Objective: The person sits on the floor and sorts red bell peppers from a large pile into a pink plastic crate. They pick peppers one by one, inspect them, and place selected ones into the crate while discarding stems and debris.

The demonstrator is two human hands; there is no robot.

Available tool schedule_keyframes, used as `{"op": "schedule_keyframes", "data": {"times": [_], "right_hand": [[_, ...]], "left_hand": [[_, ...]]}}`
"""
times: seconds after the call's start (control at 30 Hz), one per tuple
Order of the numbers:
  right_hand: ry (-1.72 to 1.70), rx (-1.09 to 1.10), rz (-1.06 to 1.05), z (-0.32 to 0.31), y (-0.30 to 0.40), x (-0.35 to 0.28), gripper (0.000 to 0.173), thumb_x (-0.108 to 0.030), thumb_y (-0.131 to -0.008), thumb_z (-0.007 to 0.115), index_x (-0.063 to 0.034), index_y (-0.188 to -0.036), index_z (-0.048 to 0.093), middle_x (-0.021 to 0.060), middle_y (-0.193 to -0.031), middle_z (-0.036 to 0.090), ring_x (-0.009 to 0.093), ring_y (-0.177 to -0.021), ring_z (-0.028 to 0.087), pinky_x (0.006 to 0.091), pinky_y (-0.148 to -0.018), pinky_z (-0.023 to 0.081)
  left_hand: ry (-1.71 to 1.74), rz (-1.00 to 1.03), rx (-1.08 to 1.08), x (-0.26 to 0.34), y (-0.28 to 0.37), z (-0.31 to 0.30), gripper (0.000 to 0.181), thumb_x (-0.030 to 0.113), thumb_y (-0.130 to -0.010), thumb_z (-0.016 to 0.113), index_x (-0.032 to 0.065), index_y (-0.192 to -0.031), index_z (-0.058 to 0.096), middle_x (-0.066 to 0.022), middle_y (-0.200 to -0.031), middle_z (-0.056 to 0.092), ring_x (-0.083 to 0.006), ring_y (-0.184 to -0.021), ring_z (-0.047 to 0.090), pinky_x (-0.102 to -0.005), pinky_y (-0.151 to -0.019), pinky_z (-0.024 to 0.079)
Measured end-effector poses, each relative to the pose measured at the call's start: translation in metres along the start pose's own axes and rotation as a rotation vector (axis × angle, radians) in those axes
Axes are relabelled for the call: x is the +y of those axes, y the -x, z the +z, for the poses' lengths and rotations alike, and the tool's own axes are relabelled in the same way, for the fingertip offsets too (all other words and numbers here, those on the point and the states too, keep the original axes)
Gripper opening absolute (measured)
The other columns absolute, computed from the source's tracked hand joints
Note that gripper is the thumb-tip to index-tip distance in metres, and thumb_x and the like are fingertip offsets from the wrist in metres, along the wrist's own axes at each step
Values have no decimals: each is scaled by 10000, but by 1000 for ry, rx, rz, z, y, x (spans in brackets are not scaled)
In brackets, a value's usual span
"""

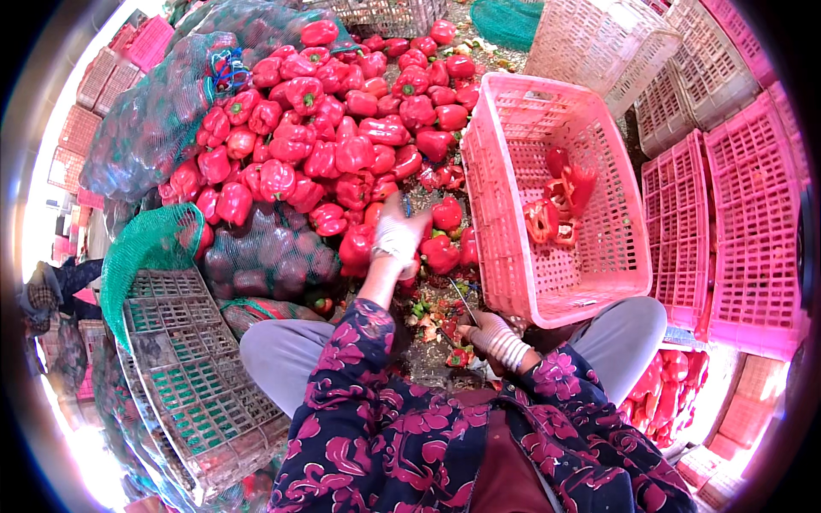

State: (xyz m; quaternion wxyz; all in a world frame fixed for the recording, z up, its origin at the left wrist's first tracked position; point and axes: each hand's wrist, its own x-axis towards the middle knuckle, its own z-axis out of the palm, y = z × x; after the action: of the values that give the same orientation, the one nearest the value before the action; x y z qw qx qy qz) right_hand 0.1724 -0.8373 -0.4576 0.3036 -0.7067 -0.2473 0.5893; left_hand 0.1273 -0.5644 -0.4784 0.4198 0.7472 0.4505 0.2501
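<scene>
My left hand (399, 236), in a pale glove, reaches over the near edge of a heap of red bell peppers (353, 154). Its thumb and fingers are apart, and no pepper shows between them. A red pepper (356, 249) lies beside its wrist. My right hand (497, 338), in a striped glove, grips a knife whose thin blade (463, 300) points up and away from me. To its right stands a pink plastic crate (558, 314), tilted, with several cut pepper pieces (563, 202) inside.
Green mesh sacks of peppers (154, 122) flank the heap on the left. An upturned dirty crate (192, 359) stands by my left knee. Pepper scraps (426, 320) litter the floor between my legs. Stacked pink crates (750, 237) rise at right, near a container of peppers (667, 391).
</scene>
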Motion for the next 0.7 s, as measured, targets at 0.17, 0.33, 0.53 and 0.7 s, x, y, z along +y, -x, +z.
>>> {"op": "schedule_keyframes", "data": {"times": [0.17,0.33,0.53,0.7], "right_hand": [[-281,-13,160,7,-9,0,226,-237,-939,619,-16,-974,643,63,-726,644,144,-550,561,305,-513,460],[-586,-101,259,-2,0,-13,203,-188,-960,588,-17,-1069,599,59,-758,645,111,-478,476,270,-443,397],[-549,-214,253,23,-2,31,230,-204,-961,592,-25,-1104,605,65,-781,683,116,-519,551,263,-476,448],[-504,-240,302,13,4,9,258,-252,-999,520,-32,-1118,587,70,-771,681,137,-522,575,282,-470,461]], "left_hand": [[-794,-391,-67,-117,15,-42,1023,343,-665,823,135,-1496,263,-168,-1458,378,-394,-1333,378,-509,-1086,358],[-819,-412,-201,-156,6,-69,1073,337,-571,870,175,-1460,291,-156,-1470,355,-420,-1346,350,-507,-1103,352],[-521,-398,-305,-152,-16,-70,1093,372,-413,936,56,-1323,419,-227,-1257,581,-369,-1172,581,-411,-999,485],[-577,-342,-299,-148,-7,-53,1056,361,-429,933,31,-1293,424,-237,-1238,579,-394,-1165,565,-421,-998,477]]}}
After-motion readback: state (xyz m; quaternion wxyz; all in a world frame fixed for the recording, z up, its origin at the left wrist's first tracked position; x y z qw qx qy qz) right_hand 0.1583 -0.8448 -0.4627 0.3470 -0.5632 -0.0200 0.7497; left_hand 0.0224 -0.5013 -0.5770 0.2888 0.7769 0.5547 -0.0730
